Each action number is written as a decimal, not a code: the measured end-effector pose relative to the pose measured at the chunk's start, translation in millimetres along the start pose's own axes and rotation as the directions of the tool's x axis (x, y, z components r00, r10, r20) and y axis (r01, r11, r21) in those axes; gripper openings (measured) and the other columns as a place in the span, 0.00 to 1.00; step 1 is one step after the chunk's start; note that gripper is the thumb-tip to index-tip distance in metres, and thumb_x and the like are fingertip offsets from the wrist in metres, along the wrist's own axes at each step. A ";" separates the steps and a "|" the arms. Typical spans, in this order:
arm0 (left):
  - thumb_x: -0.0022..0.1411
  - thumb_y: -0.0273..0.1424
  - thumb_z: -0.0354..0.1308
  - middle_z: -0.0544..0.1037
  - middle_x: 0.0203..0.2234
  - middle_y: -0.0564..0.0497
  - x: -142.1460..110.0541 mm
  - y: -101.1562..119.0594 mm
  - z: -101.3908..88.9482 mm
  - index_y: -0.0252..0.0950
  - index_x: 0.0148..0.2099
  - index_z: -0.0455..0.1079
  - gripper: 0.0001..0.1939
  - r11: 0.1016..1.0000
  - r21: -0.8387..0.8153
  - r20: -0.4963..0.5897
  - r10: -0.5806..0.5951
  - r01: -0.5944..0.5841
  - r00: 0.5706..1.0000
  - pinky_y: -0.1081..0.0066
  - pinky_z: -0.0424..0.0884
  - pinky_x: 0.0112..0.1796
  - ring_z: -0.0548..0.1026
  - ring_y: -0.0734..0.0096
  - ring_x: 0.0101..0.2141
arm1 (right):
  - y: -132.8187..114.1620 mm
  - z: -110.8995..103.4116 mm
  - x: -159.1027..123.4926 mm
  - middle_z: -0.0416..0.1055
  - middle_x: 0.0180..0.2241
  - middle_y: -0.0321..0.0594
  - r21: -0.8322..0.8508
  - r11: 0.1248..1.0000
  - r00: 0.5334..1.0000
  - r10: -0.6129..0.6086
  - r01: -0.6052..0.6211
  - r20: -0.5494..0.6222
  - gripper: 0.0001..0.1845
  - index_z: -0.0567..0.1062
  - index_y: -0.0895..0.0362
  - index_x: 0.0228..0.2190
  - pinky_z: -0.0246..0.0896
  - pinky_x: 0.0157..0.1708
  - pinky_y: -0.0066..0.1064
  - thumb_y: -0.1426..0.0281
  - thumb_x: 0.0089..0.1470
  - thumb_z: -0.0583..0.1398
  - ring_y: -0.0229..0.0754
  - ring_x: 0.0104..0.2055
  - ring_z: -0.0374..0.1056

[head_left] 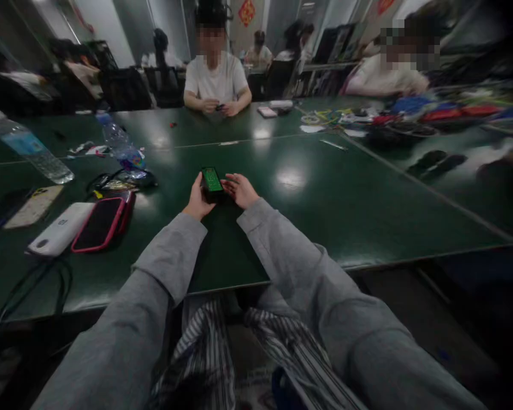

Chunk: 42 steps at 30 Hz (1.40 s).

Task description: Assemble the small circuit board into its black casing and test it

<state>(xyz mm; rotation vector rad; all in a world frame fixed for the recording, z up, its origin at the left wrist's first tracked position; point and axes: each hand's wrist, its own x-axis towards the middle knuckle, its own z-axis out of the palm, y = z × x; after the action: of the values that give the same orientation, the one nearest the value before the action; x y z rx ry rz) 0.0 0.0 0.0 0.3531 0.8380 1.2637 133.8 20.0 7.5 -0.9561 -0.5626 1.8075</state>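
Note:
A small black phone (212, 181) with a lit green screen rests low over the dark green table (333, 199), straight ahead of me. My left hand (198, 200) wraps round its left side and holds it. My right hand (241, 190) sits at the phone's right edge with fingers loosely curled and apart, touching or nearly touching the case. Both my arms are in grey sleeves and stretch forward from the table's near edge.
To my left lie a phone in a pink case (100, 223), a white power bank (61, 229) with cables, a tan phone (34, 206) and two plastic bottles (31, 149) (120, 143). A person in a white shirt (216, 80) sits opposite. Colourful clutter (393, 117) covers the far right.

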 end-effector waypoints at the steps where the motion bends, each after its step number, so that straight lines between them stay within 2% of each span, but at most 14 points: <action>1: 0.63 0.50 0.52 0.80 0.30 0.44 0.0 0.1 0.6 0.33 0.51 0.72 0.27 1.000 0.004 -0.010 -0.001 0.001 1.000 0.60 0.75 0.42 0.79 0.58 0.35 | 0.2 0.0 0.2 0.73 0.25 0.37 -0.002 1.000 1.000 -0.001 0.001 0.000 0.12 0.71 0.56 0.35 0.67 0.28 0.22 0.69 0.66 0.50 0.35 0.29 0.68; 7: 0.61 0.50 0.54 0.79 0.27 0.45 4.5 -0.3 -2.5 0.34 0.49 0.72 0.26 0.998 0.061 -0.042 0.030 -0.027 0.999 0.63 0.74 0.40 0.78 0.60 0.34 | 1.9 1.9 2.4 0.72 0.25 0.36 -0.016 1.000 0.999 -0.023 0.022 -0.030 0.11 0.71 0.56 0.37 0.67 0.29 0.24 0.70 0.65 0.50 0.35 0.28 0.68; 13: 0.58 0.48 0.55 0.78 0.26 0.46 8.7 -0.5 -7.6 0.34 0.46 0.72 0.24 0.992 0.113 -0.003 0.050 -0.050 0.999 0.64 0.73 0.37 0.77 0.61 0.33 | 3.5 2.5 6.2 0.71 0.26 0.37 -0.022 0.999 0.999 -0.031 0.030 -0.041 0.12 0.71 0.57 0.36 0.66 0.28 0.23 0.69 0.66 0.50 0.35 0.28 0.67; 19: 0.57 0.45 0.54 0.76 0.24 0.47 6.9 0.7 -5.9 0.35 0.43 0.71 0.20 0.990 0.130 -0.011 0.056 -0.054 0.998 0.64 0.73 0.36 0.77 0.61 0.31 | 4.8 1.0 8.9 0.71 0.26 0.36 -0.022 0.999 0.998 -0.035 0.034 -0.049 0.12 0.72 0.57 0.39 0.68 0.32 0.26 0.68 0.65 0.50 0.36 0.29 0.67; 25: 0.59 0.42 0.52 0.76 0.23 0.47 7.5 1.2 -4.6 0.34 0.41 0.72 0.18 0.991 0.126 0.002 0.054 -0.053 0.999 0.63 0.74 0.36 0.77 0.61 0.31 | 5.8 0.6 10.8 0.70 0.27 0.37 -0.028 0.999 0.998 -0.045 0.044 -0.050 0.09 0.71 0.57 0.36 0.64 0.28 0.23 0.70 0.65 0.51 0.34 0.28 0.66; 31: 0.59 0.41 0.54 0.77 0.24 0.47 12.0 -1.3 -4.3 0.33 0.40 0.73 0.16 0.983 0.162 0.045 0.076 -0.082 0.996 0.64 0.74 0.35 0.78 0.60 0.33 | 6.9 0.3 13.9 0.67 0.25 0.34 -0.029 0.999 0.997 -0.044 0.043 -0.058 0.08 0.71 0.56 0.34 0.62 0.27 0.24 0.70 0.63 0.53 0.34 0.26 0.64; 37: 0.55 0.38 0.62 0.78 0.27 0.50 19.5 -7.9 -6.5 0.35 0.40 0.73 0.13 0.951 0.251 -0.018 0.190 -0.179 0.982 0.71 0.71 0.31 0.76 0.68 0.30 | 8.5 -0.9 18.0 0.66 0.23 0.32 -0.055 0.997 0.997 -0.063 0.061 -0.050 0.10 0.72 0.56 0.33 0.58 0.26 0.24 0.70 0.64 0.52 0.33 0.24 0.61; 39: 0.54 0.37 0.65 0.78 0.29 0.50 21.4 -10.0 -7.8 0.36 0.40 0.73 0.14 0.922 0.305 -0.001 0.250 -0.238 0.968 0.72 0.71 0.31 0.76 0.70 0.30 | 10.0 -0.9 19.2 0.66 0.22 0.31 -0.065 0.995 0.996 -0.072 0.069 -0.055 0.09 0.72 0.56 0.33 0.57 0.26 0.24 0.70 0.63 0.53 0.33 0.24 0.62; 42: 0.54 0.37 0.67 0.79 0.36 0.48 22.3 -12.1 -10.2 0.36 0.43 0.73 0.16 0.837 0.436 0.054 0.340 -0.329 0.939 0.69 0.73 0.38 0.77 0.69 0.35 | 13.4 -0.3 19.9 0.65 0.21 0.30 -0.076 0.993 0.994 -0.092 0.087 -0.063 0.08 0.71 0.55 0.33 0.60 0.28 0.26 0.68 0.62 0.54 0.34 0.25 0.63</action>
<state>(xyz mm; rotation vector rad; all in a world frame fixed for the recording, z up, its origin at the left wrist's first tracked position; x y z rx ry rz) 2.5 15.0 -22.7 0.8831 1.1206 1.3950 122.6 32.6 -9.6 -1.0201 -0.6239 1.6794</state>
